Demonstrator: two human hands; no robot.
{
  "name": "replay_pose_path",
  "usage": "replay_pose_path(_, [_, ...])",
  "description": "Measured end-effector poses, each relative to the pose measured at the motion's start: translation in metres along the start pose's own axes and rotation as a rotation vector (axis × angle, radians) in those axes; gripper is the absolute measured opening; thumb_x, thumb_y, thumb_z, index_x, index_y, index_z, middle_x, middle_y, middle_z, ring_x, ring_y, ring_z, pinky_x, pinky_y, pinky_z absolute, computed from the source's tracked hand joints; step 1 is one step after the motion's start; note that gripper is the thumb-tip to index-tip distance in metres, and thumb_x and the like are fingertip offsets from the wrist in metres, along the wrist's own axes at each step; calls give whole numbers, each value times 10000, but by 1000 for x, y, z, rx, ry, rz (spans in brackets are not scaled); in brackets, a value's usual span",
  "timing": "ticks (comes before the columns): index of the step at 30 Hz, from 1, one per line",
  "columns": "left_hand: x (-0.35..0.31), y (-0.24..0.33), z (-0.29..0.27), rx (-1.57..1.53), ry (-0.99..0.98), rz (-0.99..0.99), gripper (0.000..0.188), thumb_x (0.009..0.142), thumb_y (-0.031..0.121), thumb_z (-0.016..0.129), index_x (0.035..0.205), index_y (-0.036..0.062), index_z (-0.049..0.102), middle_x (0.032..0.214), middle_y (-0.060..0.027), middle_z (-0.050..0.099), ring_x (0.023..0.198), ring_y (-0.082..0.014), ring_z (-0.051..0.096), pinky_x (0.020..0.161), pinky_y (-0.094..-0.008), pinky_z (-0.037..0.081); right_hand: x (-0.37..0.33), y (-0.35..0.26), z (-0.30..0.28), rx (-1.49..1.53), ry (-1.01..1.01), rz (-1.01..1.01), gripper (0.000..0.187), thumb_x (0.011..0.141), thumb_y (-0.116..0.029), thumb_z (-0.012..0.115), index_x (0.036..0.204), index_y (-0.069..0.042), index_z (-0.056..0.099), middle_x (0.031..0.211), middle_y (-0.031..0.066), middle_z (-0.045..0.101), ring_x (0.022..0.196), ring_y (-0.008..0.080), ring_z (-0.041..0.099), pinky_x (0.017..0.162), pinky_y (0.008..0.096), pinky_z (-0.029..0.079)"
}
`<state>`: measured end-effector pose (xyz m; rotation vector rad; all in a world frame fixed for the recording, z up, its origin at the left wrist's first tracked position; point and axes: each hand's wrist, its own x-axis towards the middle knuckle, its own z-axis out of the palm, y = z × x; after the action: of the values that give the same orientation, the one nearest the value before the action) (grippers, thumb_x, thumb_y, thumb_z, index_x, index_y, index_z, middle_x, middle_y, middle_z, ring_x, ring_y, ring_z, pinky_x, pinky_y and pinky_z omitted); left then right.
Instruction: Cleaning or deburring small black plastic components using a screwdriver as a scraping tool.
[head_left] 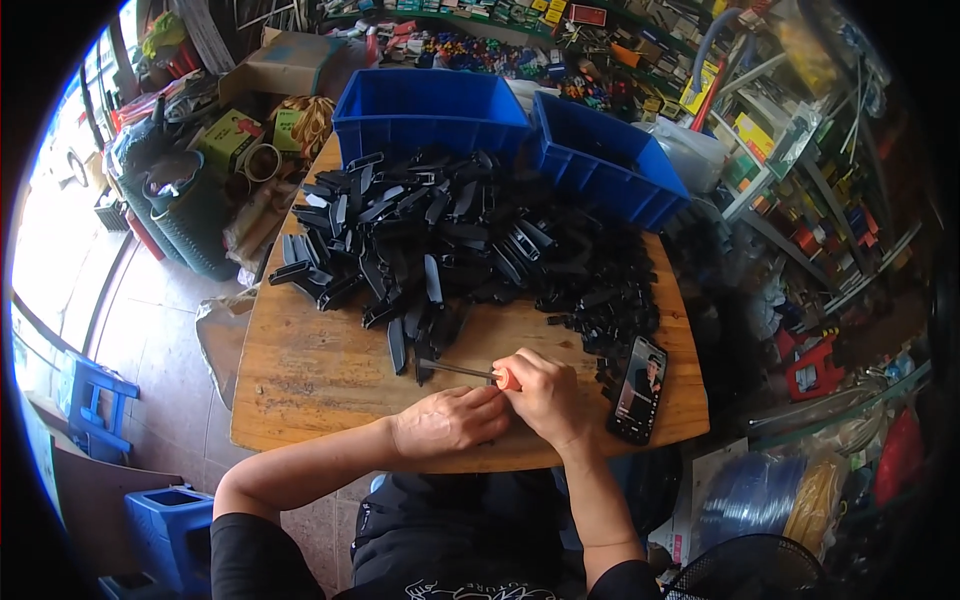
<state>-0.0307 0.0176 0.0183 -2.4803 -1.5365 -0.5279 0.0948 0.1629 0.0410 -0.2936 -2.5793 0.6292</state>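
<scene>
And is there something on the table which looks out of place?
Perhaps the phone, screen lit, near the right edge of the wooden table: it looks unrelated to the black parts heaped beside it.

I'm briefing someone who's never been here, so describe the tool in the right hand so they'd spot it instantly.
Find the wooden table bearing a pile of black parts. Near its closest edge, left of the phone, is the person's right hand, gripping the tool. Its orange-red handle and slim metal shaft, pointing left, set it apart from the black parts beyond it.
</scene>
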Motion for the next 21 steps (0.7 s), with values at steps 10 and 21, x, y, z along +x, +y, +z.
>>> replay_pose_path(10, [-2, 4, 3, 34, 46, -10, 271, 769, 160, 575, 1009, 36, 553, 1004, -100, 571, 978, -229, 593, 810, -299, 517, 5, -3, 1, -169, -75, -123, 134, 681, -16, 689, 787, -56, 619, 772, 84, 613, 693, 298, 623, 620, 386, 508])
replay_pose_path(21, [-4, 8, 8, 24, 46, -17, 246, 768, 168, 566, 977, 39, 552, 973, -103, 573, 995, -235, 589, 815, -300, 515, 8, -12, 0, -127, -90, 4, 81, 703, -29, 678, 748, -42, 612, 740, 117, 609, 673, 321, 621, 594, 397, 497])
